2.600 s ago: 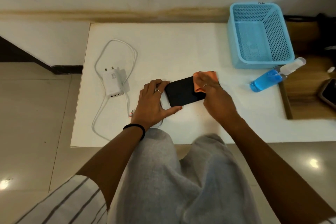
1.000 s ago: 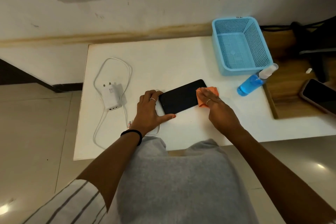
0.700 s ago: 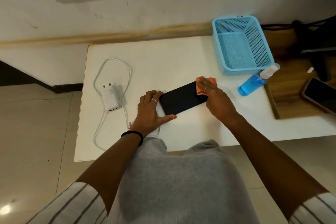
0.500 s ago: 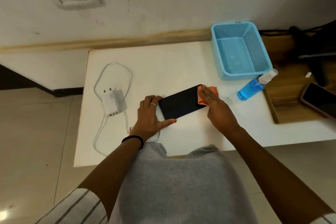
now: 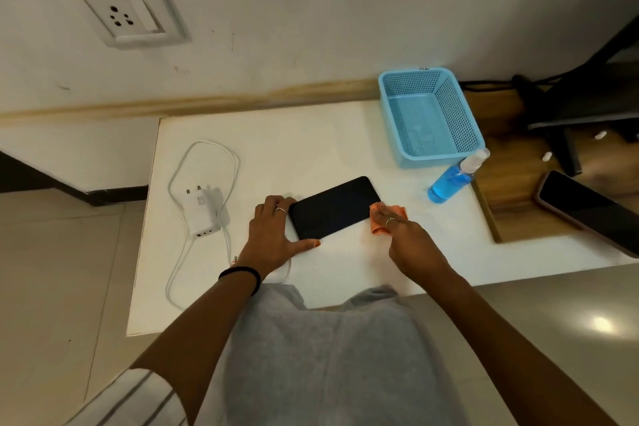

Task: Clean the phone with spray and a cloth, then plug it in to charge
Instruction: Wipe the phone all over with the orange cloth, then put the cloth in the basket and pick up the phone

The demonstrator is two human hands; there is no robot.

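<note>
Head view shows a black, flat rectangular phone (image 5: 333, 208) lying screen-up near the middle of the white bench (image 5: 311, 149), its long axis running slantwise from near-left to far-right. The left hand (image 5: 273, 235) braces the phone's left short end, fingers resting along that end and thumb stretched flat along the near long edge, so this grip is spread against the phone rather than closed round it. The right hand (image 5: 401, 228) presses a small orange cloth (image 5: 389, 220) flat with straight fingers at the phone's right short end, the cloth lying mostly on the bench and touching or just overlapping the phone's corner.

Wiping appears to be the step in hand. Any coming stroke would run leftward along the long axis, toward the bracing hand.

A white wall charger with its looped white cable (image 5: 204, 209) lies on the bench left of the left hand, which is the nearer one to it. A wall socket (image 5: 129, 12) sits above. The clear spray bottle of blue liquid (image 5: 453, 178) lies to the right, beside a light blue mesh basket (image 5: 428, 117).
</note>
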